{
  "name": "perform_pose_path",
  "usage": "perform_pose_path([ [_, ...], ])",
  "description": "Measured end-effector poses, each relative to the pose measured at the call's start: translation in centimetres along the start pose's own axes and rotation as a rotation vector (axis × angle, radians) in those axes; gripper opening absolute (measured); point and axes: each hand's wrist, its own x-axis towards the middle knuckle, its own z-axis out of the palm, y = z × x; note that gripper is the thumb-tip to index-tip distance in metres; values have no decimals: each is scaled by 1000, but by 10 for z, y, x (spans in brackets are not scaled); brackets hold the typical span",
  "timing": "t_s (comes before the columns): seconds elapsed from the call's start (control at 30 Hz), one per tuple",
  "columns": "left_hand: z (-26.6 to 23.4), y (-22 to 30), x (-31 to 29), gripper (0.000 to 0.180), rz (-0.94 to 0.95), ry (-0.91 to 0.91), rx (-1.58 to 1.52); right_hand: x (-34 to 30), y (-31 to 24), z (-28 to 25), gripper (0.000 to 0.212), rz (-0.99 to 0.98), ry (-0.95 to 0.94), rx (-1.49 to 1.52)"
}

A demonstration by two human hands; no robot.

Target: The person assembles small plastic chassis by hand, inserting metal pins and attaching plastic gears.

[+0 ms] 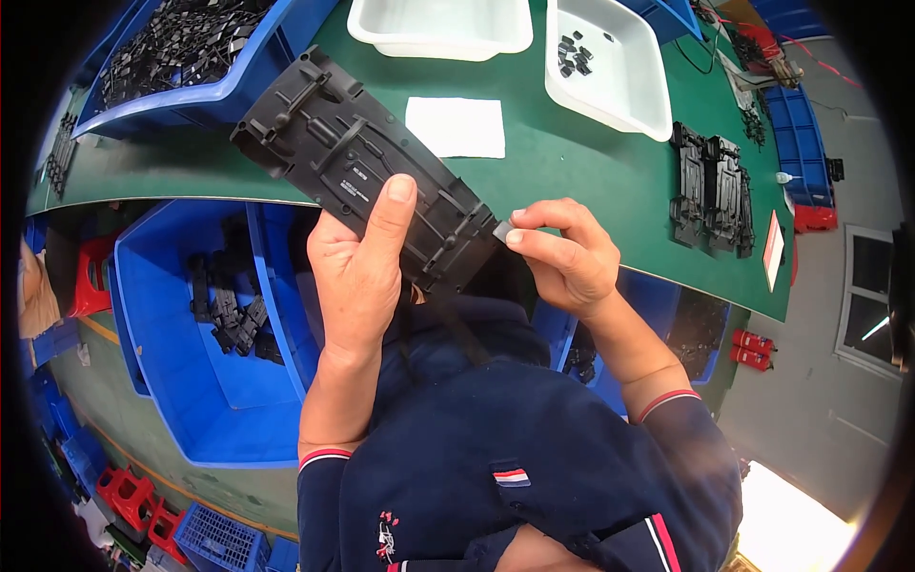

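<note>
My left hand (360,257) is closed round a long black moulded plastic part (357,157), thumb on its upper face. The part is tilted, its far end up toward the left and its near end toward my right hand. Between the thumb and forefinger of my right hand (569,250) is a small grey piece (502,231), pinched at the part's right corner. Whether the piece touches the part or sits in it, I cannot tell.
Across the green table (610,191) lie a white sheet (456,128), a white tray (438,43), another white tray (610,95) with small black pieces, and several black moulded parts (710,191). Blue bins (205,410) stand below; another blue bin (181,110) full of black pieces is at upper left.
</note>
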Motion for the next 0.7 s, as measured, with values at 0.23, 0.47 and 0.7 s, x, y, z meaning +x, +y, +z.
perform_pose_path([
  [0.23,0,2,-1,22,-8,-13,-13,1,-1,3,32,32,1,-29],
  [0.47,1,3,-2,22,-14,-21,-14,0,1,2,32,51,-35,-23],
  [0.7,2,4,-3,22,-4,-28,-20,1,-2,3,31,68,-43,-17],
])
